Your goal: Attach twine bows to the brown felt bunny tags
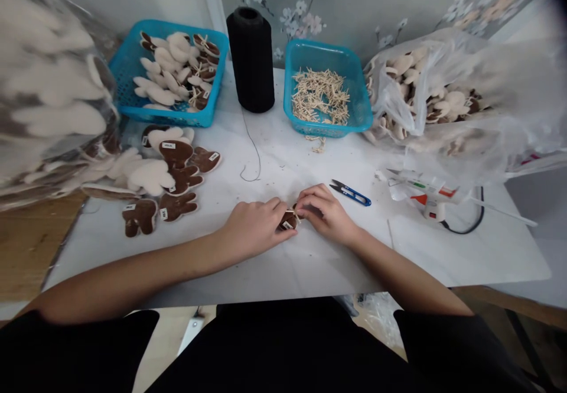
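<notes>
Near the front of the table my left hand (259, 224) is closed around a small brown plush piece (289, 221) with a white label. A pale cream bow (297, 216) lies against the plush piece, and the fingertips of my right hand (325, 213) pinch at it. Much of the plush piece is hidden by my fingers. Blue thread snips (351, 193) rest on the table just beyond my right hand. Several brown and cream bunny-shaped plush pieces (179, 207) lie left of my left hand, some showing white labels.
A blue basket (217, 80) at back left holds plush pieces with bows; another blue basket (290, 91) holds many cream bows. Between them stands a black thread cone (251, 62). Clear bags of plush pieces (57, 85) flank both sides. A glue gun (434, 207) with a cord lies at right.
</notes>
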### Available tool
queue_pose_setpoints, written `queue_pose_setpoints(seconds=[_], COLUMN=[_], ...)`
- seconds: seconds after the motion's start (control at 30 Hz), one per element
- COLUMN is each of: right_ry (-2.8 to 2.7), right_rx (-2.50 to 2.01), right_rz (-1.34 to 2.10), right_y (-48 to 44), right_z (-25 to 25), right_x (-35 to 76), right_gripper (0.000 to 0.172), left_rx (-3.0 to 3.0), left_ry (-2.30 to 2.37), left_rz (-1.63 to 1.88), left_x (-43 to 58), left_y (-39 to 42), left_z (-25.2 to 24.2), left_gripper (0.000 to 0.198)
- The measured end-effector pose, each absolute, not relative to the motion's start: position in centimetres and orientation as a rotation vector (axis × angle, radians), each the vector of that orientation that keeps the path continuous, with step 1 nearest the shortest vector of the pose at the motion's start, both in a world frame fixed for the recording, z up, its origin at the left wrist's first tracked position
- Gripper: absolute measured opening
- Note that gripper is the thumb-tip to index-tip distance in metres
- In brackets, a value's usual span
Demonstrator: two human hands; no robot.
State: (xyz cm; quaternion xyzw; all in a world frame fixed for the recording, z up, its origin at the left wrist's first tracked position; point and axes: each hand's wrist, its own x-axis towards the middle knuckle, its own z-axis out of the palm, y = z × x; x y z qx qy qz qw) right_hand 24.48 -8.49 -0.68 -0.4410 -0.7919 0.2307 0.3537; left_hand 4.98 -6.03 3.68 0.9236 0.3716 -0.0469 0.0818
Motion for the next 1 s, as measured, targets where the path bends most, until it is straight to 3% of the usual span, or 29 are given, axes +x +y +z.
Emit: queue_pose_setpoints(seconds=[0.6,1.0], right_ry=[-2.149,-2.11], right_rx=[-1.153,-1.116], right_rz=[0.471,0.498], right_y=[-9.0,-9.0], right_z=[-0.7,-0.6], right_x=[24.3,24.0], right_gripper=[0.01,0.008], left_rx=[2.721,2.521], left_ry=[1.139,1.07], left_rz=[-0.184,-0.061], left_x=[5.3,4.8], left_y=[-6.1,-4.7], left_z=[3.2,3.6], left_gripper=[0.039,0.052])
